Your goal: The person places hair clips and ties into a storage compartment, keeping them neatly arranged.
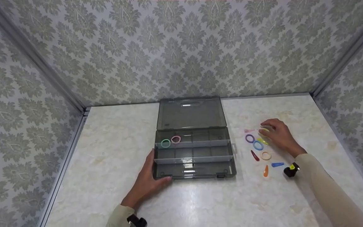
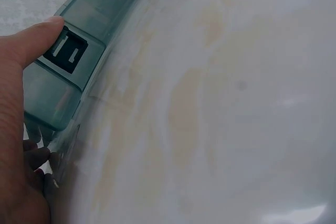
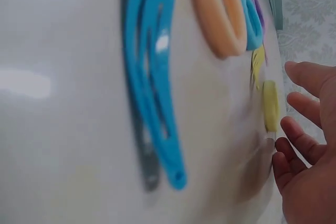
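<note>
Twd R edge of bench [image 1: 115, 142], from R wrist, can see yellow tie [image 3: 270, 106] whole & slots in blue clip [image 3: 157, 66]; from head, lose part of that tie behind R hand [image 1: 279, 135]. Only from L wrist, get latch [image 2: 65, 50] face-on, partly covered by thumb [image 2: 37, 40]. Only from head, get inside of box [image 1: 197, 174], mid-bench: mint tie [image 1: 161, 143] & pink tie [image 1: 172, 139], L end, at rear divider [image 1: 206, 142]. Find lid [image 1: 191, 116] open twd back edge. R of box, note also purple tie [image 1: 246, 137] just beside lt-blue tie [image 1: 258, 149], plus peach tie [image 1: 262, 155], pink clip [image 1: 249, 130], yellow clip [image 1: 263, 141], red clip [image 1: 255, 155], orange clip [image 1: 265, 171]. Find L hand [image 1: 146, 183] gripping box's front L corner, thumb on front, fingers along L side. Find R hand over yellow tie, fingers loosely bent, spread apart; can't tell if touching it.
</note>
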A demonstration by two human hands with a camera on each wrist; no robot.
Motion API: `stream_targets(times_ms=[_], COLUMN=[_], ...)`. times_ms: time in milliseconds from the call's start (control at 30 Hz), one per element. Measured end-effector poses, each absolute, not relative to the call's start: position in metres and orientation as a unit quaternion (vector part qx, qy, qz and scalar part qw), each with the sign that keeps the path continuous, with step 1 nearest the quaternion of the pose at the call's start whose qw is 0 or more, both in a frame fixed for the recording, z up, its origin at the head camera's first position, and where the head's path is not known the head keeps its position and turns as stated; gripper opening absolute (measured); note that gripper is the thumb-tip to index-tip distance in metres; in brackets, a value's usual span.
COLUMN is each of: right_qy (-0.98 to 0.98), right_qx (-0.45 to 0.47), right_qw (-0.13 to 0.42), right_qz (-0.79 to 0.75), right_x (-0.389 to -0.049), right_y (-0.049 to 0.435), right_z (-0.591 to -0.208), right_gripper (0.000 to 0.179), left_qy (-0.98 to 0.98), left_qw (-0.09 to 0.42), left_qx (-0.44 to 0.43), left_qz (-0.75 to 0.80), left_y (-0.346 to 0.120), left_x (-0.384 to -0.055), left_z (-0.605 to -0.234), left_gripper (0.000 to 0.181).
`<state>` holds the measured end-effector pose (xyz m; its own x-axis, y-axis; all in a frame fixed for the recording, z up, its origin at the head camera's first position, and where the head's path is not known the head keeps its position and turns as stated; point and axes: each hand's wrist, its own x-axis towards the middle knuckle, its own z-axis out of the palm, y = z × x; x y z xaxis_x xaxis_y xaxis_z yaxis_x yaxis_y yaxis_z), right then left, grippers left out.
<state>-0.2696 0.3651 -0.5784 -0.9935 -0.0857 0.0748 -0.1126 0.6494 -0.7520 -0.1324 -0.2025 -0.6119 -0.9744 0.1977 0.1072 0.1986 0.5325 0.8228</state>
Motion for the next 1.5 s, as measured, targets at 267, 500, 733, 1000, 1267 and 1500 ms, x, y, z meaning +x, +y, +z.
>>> stream_targets(times_ms=[267,500,733,1000,1267,1500], right_qy=[-0.907,-0.907,-0.910,-0.906,-0.912,-0.922], right_qx=[0.075,0.084,0.070,0.060,0.062,0.067], right_qw=[0.033,0.029,0.027,0.032,0.060,0.069], right_qz=[0.414,0.413,0.408,0.418,0.402,0.376], right_x=[-0.264,-0.260,-0.257,-0.257,-0.254,-0.257], right_y=[0.374,0.377,0.380,0.383,0.384,0.383], right_z=[-0.583,-0.587,-0.593,-0.597,-0.602,-0.604], right_gripper=[0.040,0.047,0.054,0.057,0.056,0.055], left_qy=[-0.877,-0.875,-0.875,-0.873,-0.877,-0.882], left_qw=[0.001,0.004,0.003,0.007,0.007,0.007], left_qx=[-0.110,-0.113,-0.113,-0.117,-0.119,-0.109], left_qz=[-0.467,-0.472,-0.470,-0.474,-0.465,-0.459], left_y=[-0.201,-0.201,-0.201,-0.201,-0.201,-0.202], left_x=[-0.133,-0.133,-0.133,-0.133,-0.132,-0.133], left_z=[-0.611,-0.611,-0.612,-0.612,-0.612,-0.613], left_gripper=[0.134,0.135,0.135,0.134,0.133,0.134])
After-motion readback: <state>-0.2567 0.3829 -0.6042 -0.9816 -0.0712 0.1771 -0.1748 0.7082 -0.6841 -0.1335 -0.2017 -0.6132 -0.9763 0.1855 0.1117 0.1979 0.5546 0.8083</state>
